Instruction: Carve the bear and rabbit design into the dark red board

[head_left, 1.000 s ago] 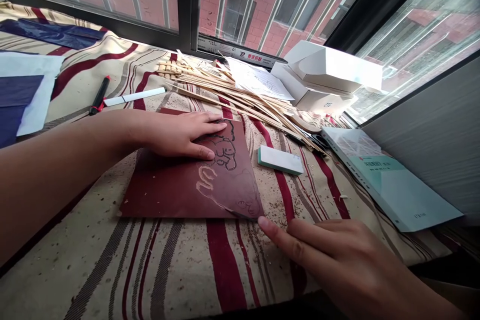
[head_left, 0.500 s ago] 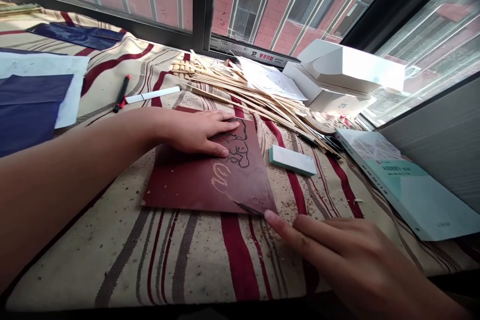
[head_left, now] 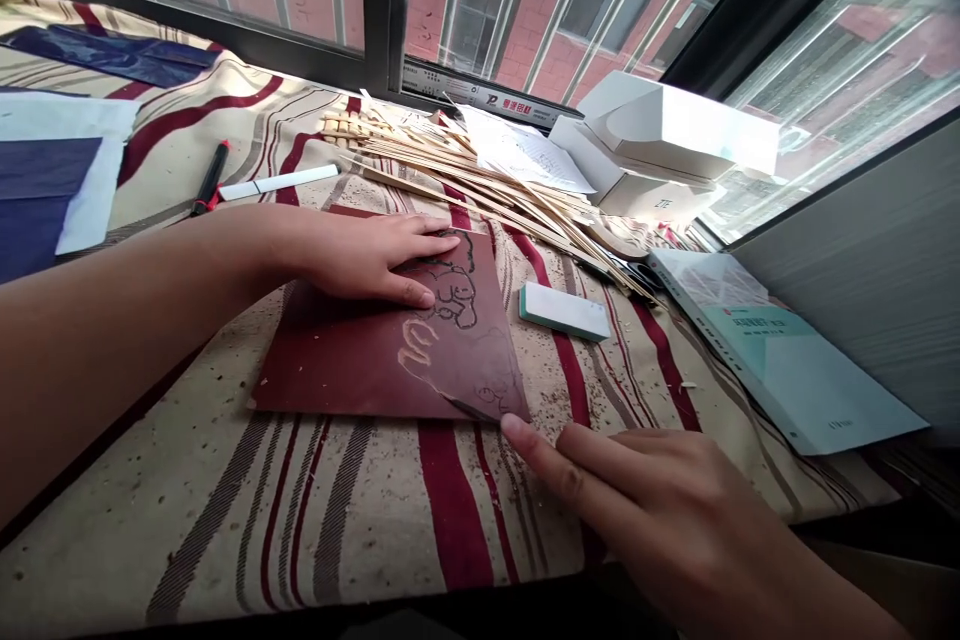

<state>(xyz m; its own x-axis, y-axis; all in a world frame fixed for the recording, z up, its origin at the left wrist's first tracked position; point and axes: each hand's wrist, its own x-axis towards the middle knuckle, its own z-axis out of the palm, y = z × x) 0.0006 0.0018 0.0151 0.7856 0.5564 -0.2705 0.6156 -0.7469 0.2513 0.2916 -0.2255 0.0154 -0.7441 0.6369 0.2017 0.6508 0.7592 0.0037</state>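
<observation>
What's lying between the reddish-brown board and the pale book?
The head view shows a white-topped block there, and crumbs on the striped cloth.

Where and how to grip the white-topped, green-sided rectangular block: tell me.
Pinch the block across its long sides, near the middle, from above. It lies flat, longer than wide, and apart from the dark red, flat rectangular board, so both sides should be reachable. The right hand probably suits, but should first put down its slim, dark tool.

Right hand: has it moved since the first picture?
Yes: judged against the block, the right hand has shifted slightly left; its foremost fingertip now lies left of the block's left end.
</observation>
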